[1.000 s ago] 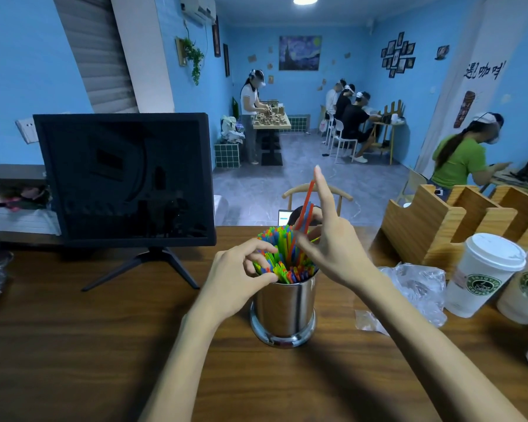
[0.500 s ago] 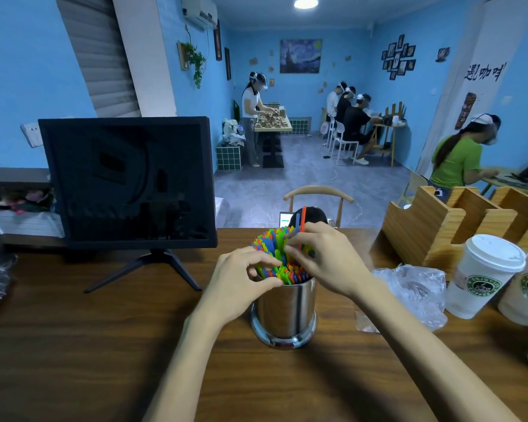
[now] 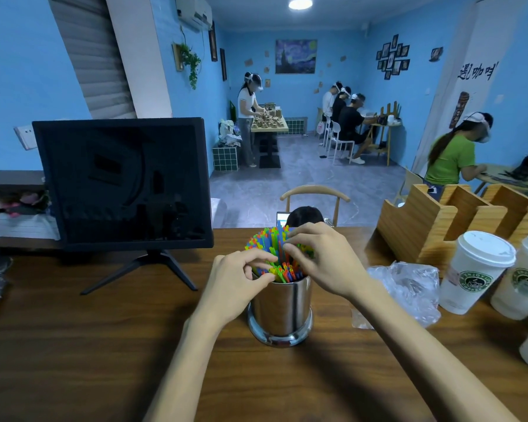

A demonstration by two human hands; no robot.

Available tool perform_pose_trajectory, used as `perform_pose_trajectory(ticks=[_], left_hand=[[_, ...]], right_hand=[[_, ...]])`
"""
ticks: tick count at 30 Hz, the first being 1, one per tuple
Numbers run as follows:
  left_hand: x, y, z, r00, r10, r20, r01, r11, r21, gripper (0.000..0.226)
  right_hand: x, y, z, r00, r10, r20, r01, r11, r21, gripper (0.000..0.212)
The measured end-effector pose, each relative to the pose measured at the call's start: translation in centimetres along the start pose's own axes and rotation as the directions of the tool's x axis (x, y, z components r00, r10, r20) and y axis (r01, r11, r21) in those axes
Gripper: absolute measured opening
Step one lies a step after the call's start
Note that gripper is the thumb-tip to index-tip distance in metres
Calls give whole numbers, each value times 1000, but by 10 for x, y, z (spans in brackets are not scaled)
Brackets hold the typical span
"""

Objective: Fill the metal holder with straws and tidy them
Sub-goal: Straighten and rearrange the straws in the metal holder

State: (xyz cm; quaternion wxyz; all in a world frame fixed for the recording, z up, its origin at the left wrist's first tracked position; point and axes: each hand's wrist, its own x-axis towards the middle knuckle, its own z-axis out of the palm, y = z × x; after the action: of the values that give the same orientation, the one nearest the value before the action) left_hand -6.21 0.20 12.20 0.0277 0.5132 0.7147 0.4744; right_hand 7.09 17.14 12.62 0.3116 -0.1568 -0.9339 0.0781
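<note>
Straws bunched in metal holder, left hand and right hand both pinching straw tips

Metal holder: upright on wooden surface, packed with coloured straws. Left hand and right hand: fingers curled among straw tops. Monitor rear left; lidded cups right.

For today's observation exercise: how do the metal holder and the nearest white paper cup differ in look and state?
The metal holder is shiny bare steel with a flared base; the paper cup is matte white with a green round logo. The holder is open-topped and packed with coloured straws; the cup is closed by a white lid. Both stand upright on the wooden table.
</note>
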Motion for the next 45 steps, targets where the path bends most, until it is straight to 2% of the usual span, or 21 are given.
perform_pose_trajectory(ticks=[5,14,17,22,26,33,40,45], left_hand=[[0,9,-3,999,38,-2,-38,998,47,30],[-2,7,-2,1000,4,-11,-3,994,109,22],[-3,6,-2,1000,13,-24,-10,994,108,23],[-3,0,1,992,130,0,-129,988,86,31],[-1,-5,6,992,129,10,-129,991,41,32],[0,-5,5,989,145,4,-144,985,99,21],[2,0,2,989,125,-84,-121,991,56,19],[9,-4,-1,981,178,-72,-171,981,93,19]], right_hand=[[0,-4,-3,999,48,1,-48,997,57,28],[-4,-6,-6,998,66,-4,-65,991,116,25],[-5,-7,-7,997,73,0,-73,989,126,25],[-7,-8,-7,996,83,-15,-80,985,150,22],[-9,-8,-7,996,87,-21,-82,983,161,23],[-11,-7,-8,996,92,-18,-88,982,165,24],[-12,-7,-9,995,91,-29,-84,981,175,24],[-13,-8,-10,996,87,-30,-80,981,177,24]])
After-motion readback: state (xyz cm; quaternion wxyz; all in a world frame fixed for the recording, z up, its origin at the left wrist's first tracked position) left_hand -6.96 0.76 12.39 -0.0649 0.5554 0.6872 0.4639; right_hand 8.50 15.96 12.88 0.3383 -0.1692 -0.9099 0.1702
